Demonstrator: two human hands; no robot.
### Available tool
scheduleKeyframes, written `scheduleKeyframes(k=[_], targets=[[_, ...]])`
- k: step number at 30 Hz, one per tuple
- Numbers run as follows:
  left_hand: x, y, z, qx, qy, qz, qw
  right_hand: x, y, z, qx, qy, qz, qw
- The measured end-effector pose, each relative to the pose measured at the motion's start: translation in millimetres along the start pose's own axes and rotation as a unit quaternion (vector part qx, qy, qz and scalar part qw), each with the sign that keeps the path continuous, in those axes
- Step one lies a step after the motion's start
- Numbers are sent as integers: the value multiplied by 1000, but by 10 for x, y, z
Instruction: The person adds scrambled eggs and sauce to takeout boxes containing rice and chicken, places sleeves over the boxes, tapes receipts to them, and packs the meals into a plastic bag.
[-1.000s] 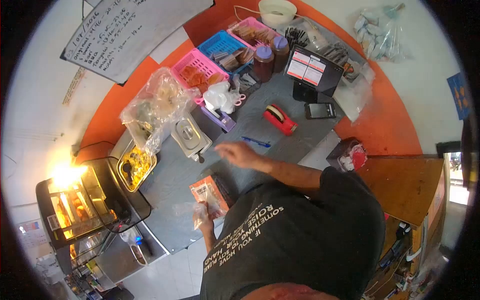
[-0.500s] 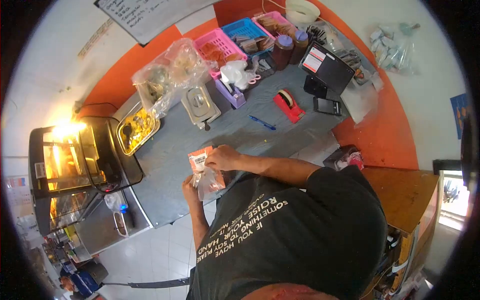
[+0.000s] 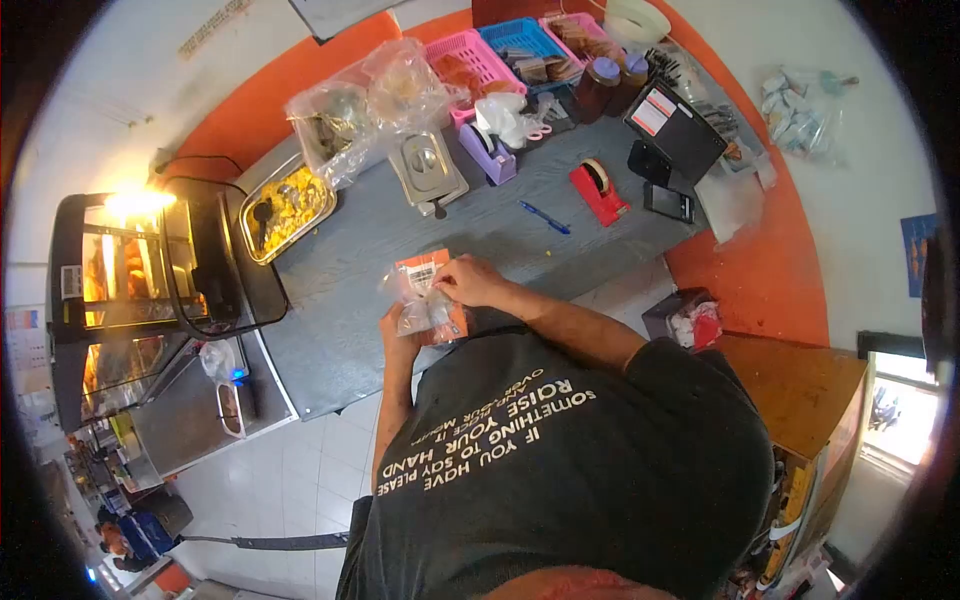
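Note:
An orange packet (image 3: 420, 262) with a white barcode label is at the near side of the grey counter, in front of the dark shirt. A clear plastic bag (image 3: 415, 318) lies over it. From below left, my left hand (image 3: 399, 335) grips the bag's edge. My right hand (image 3: 468, 282) has its fingers pinched together on the bag beside the label, at the packet's right side. The contents of the bag are too blurred to make out.
Beyond the hands are a lidded steel container (image 3: 428, 170), a purple tape dispenser (image 3: 488, 155), a blue pen (image 3: 545, 217) and a red tape dispenser (image 3: 600, 193). A food tray (image 3: 290, 212) and a lit warmer (image 3: 130, 270) stand left.
My right hand has come down from above the counter onto the bag and packet. My left hand still holds the bag. The view has shifted, with the counter items now further up and right.

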State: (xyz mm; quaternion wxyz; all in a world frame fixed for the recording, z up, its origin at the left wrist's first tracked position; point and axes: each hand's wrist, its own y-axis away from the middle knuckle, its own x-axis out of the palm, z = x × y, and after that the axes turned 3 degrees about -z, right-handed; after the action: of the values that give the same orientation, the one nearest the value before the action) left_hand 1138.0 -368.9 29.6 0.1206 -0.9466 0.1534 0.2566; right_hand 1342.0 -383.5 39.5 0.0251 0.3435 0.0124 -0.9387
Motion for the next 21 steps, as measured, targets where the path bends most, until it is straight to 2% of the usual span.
scheduleKeyframes(k=[2, 4, 5, 7, 8, 9, 10, 11, 12, 13, 15, 18, 21], targets=[[46, -47, 82, 22, 28, -4, 999, 44, -8, -66, 31, -20, 4, 999], [61, -83, 159, 172, -26, -7, 985, 75, -21, -115, 144, -175, 90, 970], [66, -54, 157, 161, -30, -11, 986, 59, -14, -96, 144, -177, 102, 968], [80, 12, 107, -77, 76, 28, 994, -77, 10, 64, 288, -380, 195, 857], [73, 14, 86, -87, 69, 17, 994, -137, 44, 189, 276, -438, 202, 831], [78, -6, 59, -182, 186, 31, 965, -86, 21, 154, 273, -437, 216, 829], [72, -14, 29, -268, 302, 44, 914, -18, -31, 69, 245, -432, 193, 846], [44, -3, -10, -273, 301, 34, 913, 70, -54, 9, 217, -428, 168, 861], [15, -13, -55, -302, 315, 56, 898, 162, -60, -19, 225, -419, 101, 874], [1, -32, -75, -329, 330, 80, 881, 250, -77, -49, 223, -418, 107, 874], [26, -32, -15, -328, 337, 75, 879, 351, -88, -34, 192, -289, 7, 938], [35, -13, 1, -310, 349, 75, 881, 401, -60, -3, 176, -317, -17, 932], [20, -10, -18, -329, 341, 83, 877, 349, -55, 18, 153, -319, 9, 935]])
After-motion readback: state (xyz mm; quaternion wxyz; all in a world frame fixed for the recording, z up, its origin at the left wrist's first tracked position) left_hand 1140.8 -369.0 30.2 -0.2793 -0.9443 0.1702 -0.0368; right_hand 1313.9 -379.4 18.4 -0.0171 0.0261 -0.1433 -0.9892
